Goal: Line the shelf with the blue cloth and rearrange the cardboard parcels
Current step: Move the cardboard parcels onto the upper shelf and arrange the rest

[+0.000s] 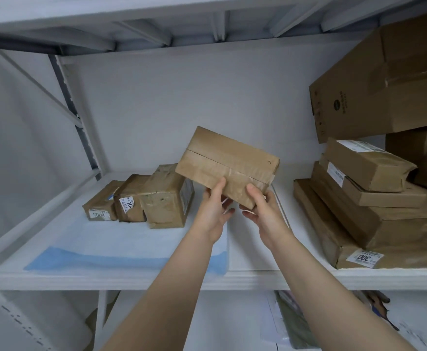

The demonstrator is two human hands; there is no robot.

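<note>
**Box could slip**

The box (226,160) is up in the air, tipped, just above the shelf (258,279). The left hand (215,206) and right hand (263,209) both grip only its near corner. It may slip and fall. It may also bump the three parcels (141,198) on the cloth (106,260) and wrinkle it. The fingers under the box are hidden. The pile (369,203) on the right is cut off. The labels are too blurry to read.
</note>
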